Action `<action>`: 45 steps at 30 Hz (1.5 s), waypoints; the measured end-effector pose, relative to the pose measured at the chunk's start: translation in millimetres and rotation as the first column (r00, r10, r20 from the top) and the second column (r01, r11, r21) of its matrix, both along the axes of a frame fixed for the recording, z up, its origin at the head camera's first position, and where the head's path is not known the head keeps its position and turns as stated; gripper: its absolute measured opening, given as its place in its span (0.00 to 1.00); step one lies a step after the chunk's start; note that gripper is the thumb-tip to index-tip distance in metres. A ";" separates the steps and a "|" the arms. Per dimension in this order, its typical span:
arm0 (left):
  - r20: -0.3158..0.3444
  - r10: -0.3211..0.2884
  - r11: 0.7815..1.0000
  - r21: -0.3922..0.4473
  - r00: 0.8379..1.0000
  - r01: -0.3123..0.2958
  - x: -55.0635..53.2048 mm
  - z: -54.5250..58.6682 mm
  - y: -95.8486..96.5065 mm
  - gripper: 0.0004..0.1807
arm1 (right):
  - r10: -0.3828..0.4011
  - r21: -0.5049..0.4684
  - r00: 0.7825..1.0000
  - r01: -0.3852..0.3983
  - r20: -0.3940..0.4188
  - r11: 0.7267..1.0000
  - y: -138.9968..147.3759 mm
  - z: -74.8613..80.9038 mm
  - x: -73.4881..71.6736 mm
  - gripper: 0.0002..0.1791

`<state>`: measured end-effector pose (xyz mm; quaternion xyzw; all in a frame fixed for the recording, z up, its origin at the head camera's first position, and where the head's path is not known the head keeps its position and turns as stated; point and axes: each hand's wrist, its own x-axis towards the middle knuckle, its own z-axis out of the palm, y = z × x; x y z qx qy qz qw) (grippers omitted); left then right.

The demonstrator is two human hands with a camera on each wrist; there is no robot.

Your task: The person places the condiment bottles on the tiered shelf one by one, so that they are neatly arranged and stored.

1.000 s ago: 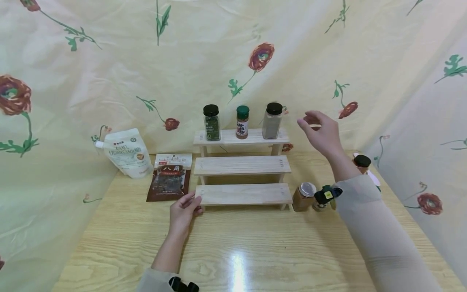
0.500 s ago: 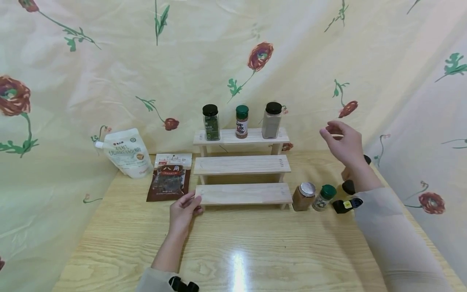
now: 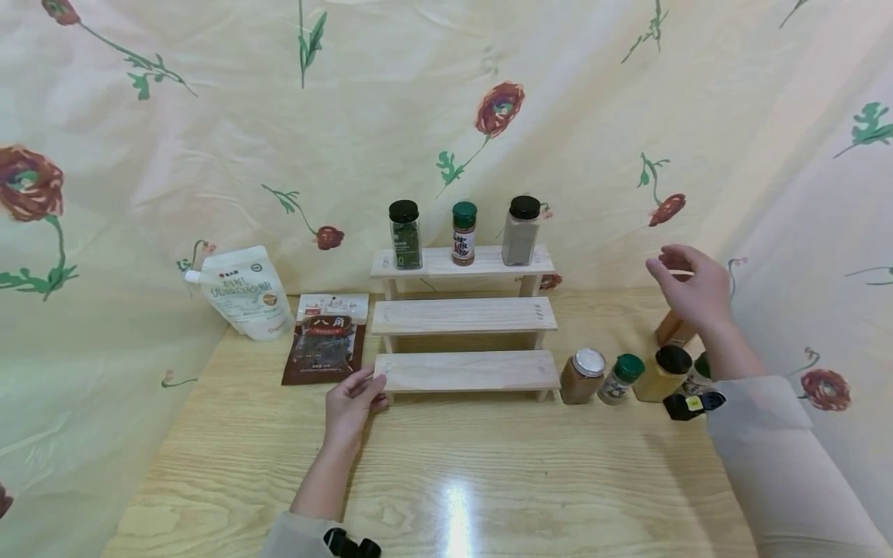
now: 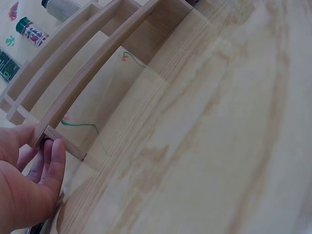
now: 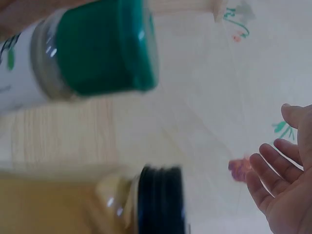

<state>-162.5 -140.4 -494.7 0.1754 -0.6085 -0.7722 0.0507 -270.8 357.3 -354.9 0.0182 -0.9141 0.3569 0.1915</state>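
A three-step wooden spice rack [image 3: 467, 372] stands at the back of the table. My left hand [image 3: 346, 411] grips the left end of its lowest step; in the left wrist view the thumb lies on top and the fingers [image 4: 54, 163] curl underneath. On the top step stand a jar of green herbs [image 3: 406, 240], a small green-capped spice bottle [image 3: 463, 236] and a black-capped grey jar [image 3: 521, 232]. My right hand [image 3: 698, 287] hovers with nothing in it over the jars at the right, its fingers relaxed. A green-capped bottle [image 5: 97, 48] looms close in the right wrist view.
Right of the rack stand a silver-capped brown jar [image 3: 582, 378], a green-capped bottle [image 3: 619, 380] and a black-capped yellow jar [image 3: 659, 376], with more containers partly behind my right arm. At left are a white spouted pouch [image 3: 244, 294] and a brown star anise packet [image 3: 325, 341].
My right hand has moved right and somewhat down, away from the top step, uncovering the jars at the right. My left hand and the rack have stayed put.
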 end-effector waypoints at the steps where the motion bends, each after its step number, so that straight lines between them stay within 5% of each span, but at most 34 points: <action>1: -0.001 0.001 1.000 0.000 1.000 -0.001 -0.2 0.0 0.2 0.23 | -0.005 0.001 1.000 0.005 0.008 1.000 2.9 -1.3 1.1 0.35; 20: 0.000 0.008 1.000 0.001 1.000 -0.008 -2.6 0.5 0.1 0.23 | -0.097 0.015 0.989 0.096 0.112 0.995 37.3 -22.6 9.0 0.39; 32: 0.011 -0.006 1.000 0.001 1.000 0.006 -1.7 1.0 -0.1 0.23 | -0.092 0.070 0.980 0.081 0.179 0.994 63.4 -47.8 5.8 0.41; 45: 0.006 0.004 1.000 -0.002 1.000 -0.004 -1.1 0.5 0.7 0.23 | -0.066 0.100 0.962 0.040 0.264 0.994 76.5 -55.1 6.7 0.40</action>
